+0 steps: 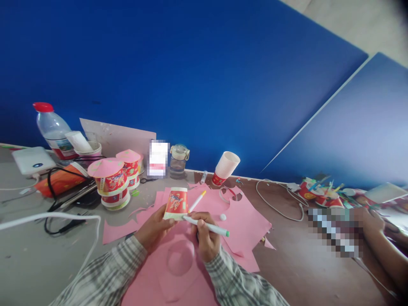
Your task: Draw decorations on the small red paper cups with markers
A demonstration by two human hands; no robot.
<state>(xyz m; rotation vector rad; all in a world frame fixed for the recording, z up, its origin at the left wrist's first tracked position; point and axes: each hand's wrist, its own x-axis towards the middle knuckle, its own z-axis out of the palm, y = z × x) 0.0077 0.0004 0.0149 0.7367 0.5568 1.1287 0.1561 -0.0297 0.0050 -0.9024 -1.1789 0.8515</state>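
My left hand (153, 227) is closed round a red-printed paper cup (176, 203), which stands upside down on pink paper sheets (245, 221). My right hand (206, 238) grips a white marker with a green end (207, 226), its tip at the cup's lower rim. A second white pen with a yellow tip (197, 200) lies just right of the cup, beside a small white ball (223, 217). A round hole is cut in the pink sheet below my hands.
Stacked cups with pink paper cone lids (110, 180) stand at left, near a water bottle (52, 129), a white power bank (33, 160) and black cables. A tilted paper cup (225, 167) and a small jar (178, 160) sit by the blue wall. Another person's arm (382, 242) is at right.
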